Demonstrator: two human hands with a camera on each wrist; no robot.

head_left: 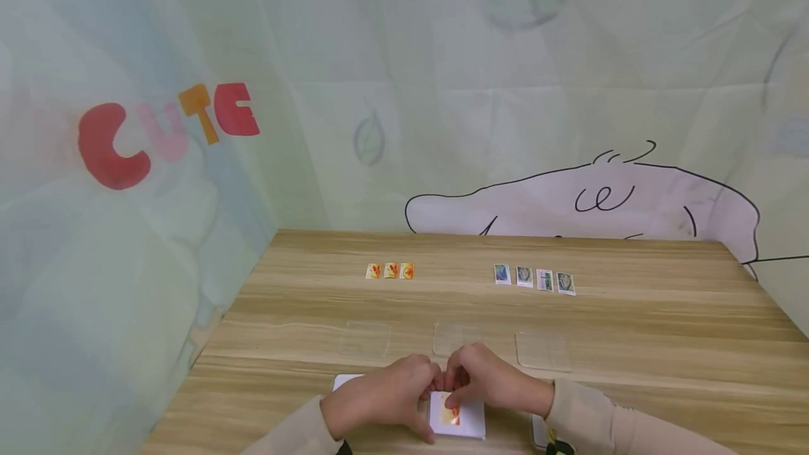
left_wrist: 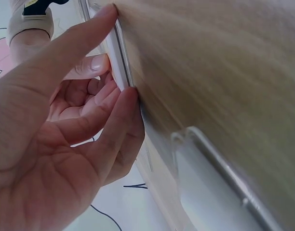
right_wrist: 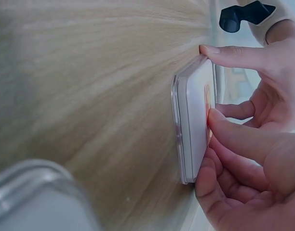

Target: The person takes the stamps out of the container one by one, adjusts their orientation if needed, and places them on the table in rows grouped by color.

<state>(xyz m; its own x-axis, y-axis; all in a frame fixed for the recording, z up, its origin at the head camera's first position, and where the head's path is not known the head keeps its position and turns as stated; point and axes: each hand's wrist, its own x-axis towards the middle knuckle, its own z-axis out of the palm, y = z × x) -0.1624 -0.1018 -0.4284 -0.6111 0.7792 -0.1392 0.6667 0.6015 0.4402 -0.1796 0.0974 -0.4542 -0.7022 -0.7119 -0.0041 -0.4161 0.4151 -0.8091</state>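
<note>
A clear plastic case [right_wrist: 176, 110] with a white block inside lies on the table between my hands. On its white top is a small orange-and-yellow stamp-like picture [head_left: 451, 414]. My left hand [head_left: 393, 393] grips the case, its thumb along the near left edge and its fingertips at the far edge. My right hand [head_left: 489, 379] sets its thumb on the picture, while its curled fingers hold the case's far edge. Part of the picture is hidden under that thumb. In the right wrist view, both hands meet at the case, the left hand [right_wrist: 263, 82] at the top.
Similar white-filled cases lie at my left [head_left: 345, 379] and right [head_left: 539, 430], partly covered by the arms. Beyond the hands are three clear lids, one at the right [head_left: 543, 352]. Farther back stand rows of orange stamps [head_left: 391, 270] and blue-green stamps [head_left: 524, 277] on the wooden table [head_left: 303, 300].
</note>
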